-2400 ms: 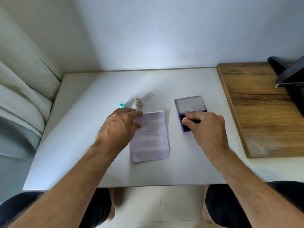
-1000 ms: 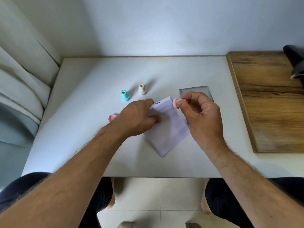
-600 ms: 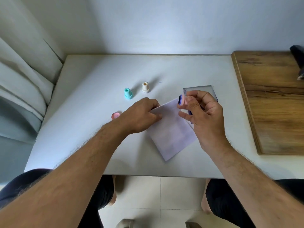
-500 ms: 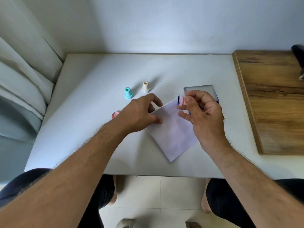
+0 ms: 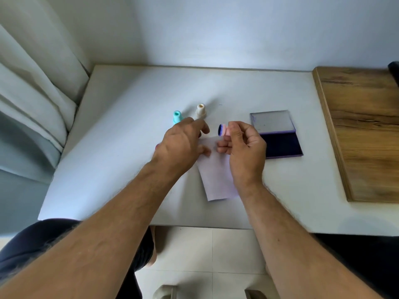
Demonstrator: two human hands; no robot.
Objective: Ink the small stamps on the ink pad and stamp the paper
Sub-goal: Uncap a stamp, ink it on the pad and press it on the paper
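Paper (image 5: pixel 218 175) has swung straighter since earlier; ink pad (image 5: pixel 280 144) now uncovered.

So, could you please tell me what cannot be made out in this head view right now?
- Paper: its upper part is hidden behind both hands, so any print there is unseen.
- Pink stamp in the right hand: its inked face is too small to show its design.
- Teal stamp: its base is covered by the left hand.
- Dark object: cut off by the right edge.
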